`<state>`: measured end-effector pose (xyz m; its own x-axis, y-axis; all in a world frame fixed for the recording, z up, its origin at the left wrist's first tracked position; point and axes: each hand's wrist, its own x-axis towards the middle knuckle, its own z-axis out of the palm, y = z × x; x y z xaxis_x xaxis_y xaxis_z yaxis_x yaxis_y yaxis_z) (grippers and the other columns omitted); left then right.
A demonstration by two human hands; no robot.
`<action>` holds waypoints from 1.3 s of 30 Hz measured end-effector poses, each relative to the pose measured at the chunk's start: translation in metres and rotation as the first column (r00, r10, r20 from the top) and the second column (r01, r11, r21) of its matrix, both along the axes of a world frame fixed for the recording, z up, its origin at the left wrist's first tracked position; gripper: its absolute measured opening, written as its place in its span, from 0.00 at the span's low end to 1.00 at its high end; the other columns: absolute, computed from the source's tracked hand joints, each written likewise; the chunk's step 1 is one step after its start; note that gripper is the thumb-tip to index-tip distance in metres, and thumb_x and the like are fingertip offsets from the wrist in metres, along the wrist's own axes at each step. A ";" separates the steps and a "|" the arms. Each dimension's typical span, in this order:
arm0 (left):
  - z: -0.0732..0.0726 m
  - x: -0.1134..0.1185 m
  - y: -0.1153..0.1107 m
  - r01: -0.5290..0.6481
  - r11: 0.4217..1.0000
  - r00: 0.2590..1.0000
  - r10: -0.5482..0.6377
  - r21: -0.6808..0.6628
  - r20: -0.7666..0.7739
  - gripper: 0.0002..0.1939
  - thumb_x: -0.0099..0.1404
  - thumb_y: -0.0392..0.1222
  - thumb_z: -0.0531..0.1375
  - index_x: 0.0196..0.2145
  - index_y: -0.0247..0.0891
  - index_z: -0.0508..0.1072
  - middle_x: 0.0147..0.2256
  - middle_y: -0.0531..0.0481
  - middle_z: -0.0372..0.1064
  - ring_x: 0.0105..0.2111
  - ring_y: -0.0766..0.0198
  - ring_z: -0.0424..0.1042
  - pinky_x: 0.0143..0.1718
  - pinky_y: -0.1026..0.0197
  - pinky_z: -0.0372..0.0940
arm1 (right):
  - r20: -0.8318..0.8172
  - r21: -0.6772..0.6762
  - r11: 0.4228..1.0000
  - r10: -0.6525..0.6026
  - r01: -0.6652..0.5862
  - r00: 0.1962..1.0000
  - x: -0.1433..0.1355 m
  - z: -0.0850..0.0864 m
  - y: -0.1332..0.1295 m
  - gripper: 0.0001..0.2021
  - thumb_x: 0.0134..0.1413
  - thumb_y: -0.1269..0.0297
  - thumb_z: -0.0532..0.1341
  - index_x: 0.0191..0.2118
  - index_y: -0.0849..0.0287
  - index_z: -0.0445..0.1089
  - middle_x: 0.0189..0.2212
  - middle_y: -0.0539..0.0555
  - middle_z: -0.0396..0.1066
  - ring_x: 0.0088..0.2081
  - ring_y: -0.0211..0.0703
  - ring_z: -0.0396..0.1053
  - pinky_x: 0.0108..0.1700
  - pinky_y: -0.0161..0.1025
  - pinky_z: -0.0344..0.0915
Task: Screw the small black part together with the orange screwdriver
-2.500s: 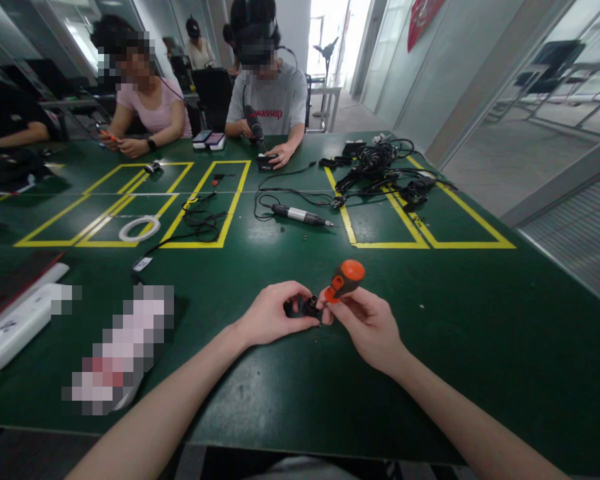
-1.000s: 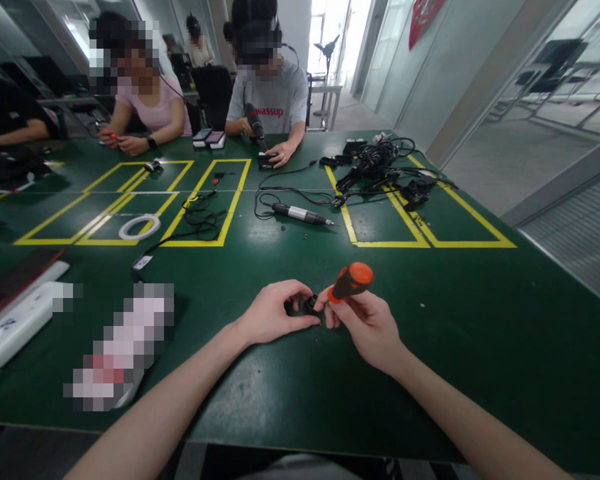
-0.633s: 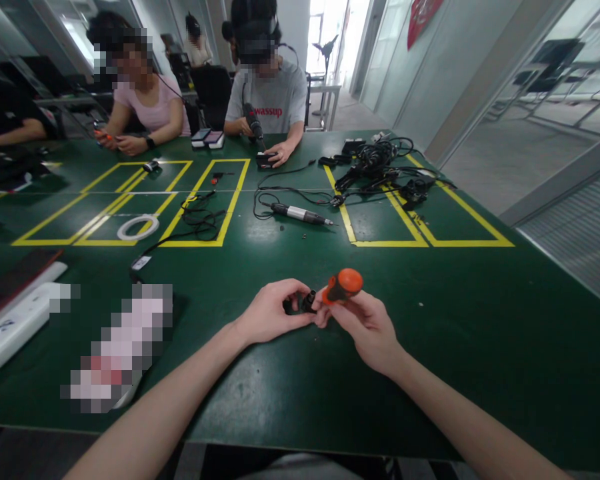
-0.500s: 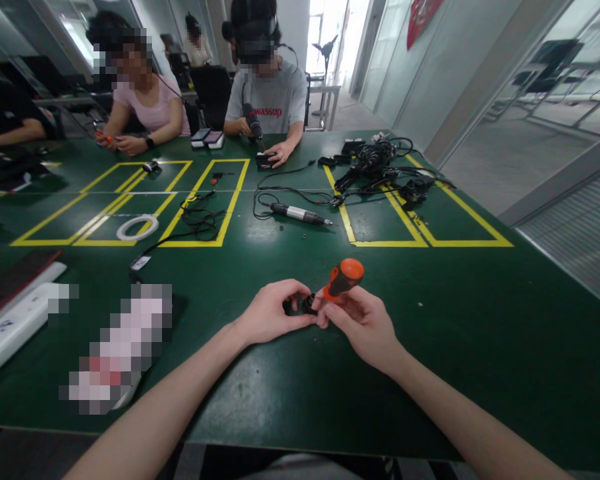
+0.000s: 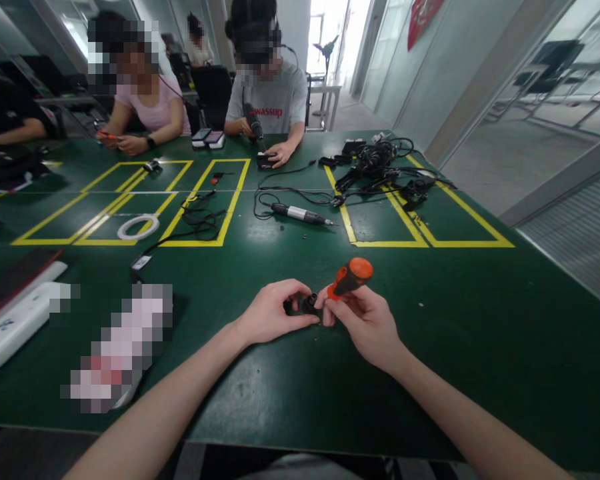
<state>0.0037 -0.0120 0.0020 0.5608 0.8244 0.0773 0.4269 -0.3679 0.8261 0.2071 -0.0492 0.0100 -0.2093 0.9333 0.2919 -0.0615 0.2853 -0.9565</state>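
Observation:
My left hand point(image 5: 275, 311) rests on the green table point(image 5: 260, 407), its thumb and fingers curled round a small dark part point(image 5: 309, 304) with a short upright tube on top. What kind of part it is I cannot make out. Close by on the right, my right hand point(image 5: 367, 323) grips a screwdriver point(image 5: 351, 277) with an orange and black handle. The handle leans up and to the right out of my fingers. My fingers hide the screwdriver's shaft and tip, so I cannot tell whether it touches the part.
Beyond my hands lies a corded electric screwdriver point(image 5: 300, 213). Tangled black cables point(image 5: 375, 160) are at the back right. A white ring point(image 5: 138, 227), a black cable point(image 5: 195, 220) and a white power strip point(image 5: 15, 330) lie leftward. Across the table a person point(image 5: 267, 100) holds a drill.
The screwdriver and my right hand have shifted slightly right, away from the dark part, and the handle leans further right. My left hand has stayed in place.

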 end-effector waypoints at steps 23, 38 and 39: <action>-0.003 0.001 0.000 -0.005 1.000 1.000 0.005 0.031 0.011 0.12 0.61 0.43 0.72 0.37 0.36 0.76 0.33 0.55 0.71 0.31 0.67 0.68 0.34 0.64 0.61 | 0.087 0.140 0.990 -0.009 -0.003 0.996 0.001 0.008 0.000 0.18 0.69 0.51 0.63 0.30 0.57 0.77 0.26 0.53 0.76 0.28 0.40 0.73 0.32 0.37 0.71; 0.000 0.000 0.000 -0.005 1.000 1.000 0.005 0.010 0.009 0.13 0.61 0.43 0.72 0.41 0.36 0.77 0.34 0.54 0.73 0.31 0.67 0.68 0.34 0.64 0.61 | 0.056 0.035 0.999 -0.035 0.033 0.998 0.002 0.008 0.000 0.20 0.67 0.47 0.64 0.31 0.58 0.77 0.25 0.54 0.77 0.25 0.39 0.72 0.29 0.37 0.73; 0.000 0.000 0.000 -0.007 1.000 1.000 0.007 0.012 0.009 0.13 0.61 0.43 0.72 0.41 0.36 0.77 0.34 0.54 0.73 0.31 0.67 0.68 0.34 0.64 0.61 | 0.049 0.030 0.999 -0.027 0.026 0.998 0.001 0.009 0.000 0.20 0.67 0.46 0.64 0.32 0.58 0.77 0.25 0.53 0.76 0.24 0.39 0.72 0.29 0.37 0.73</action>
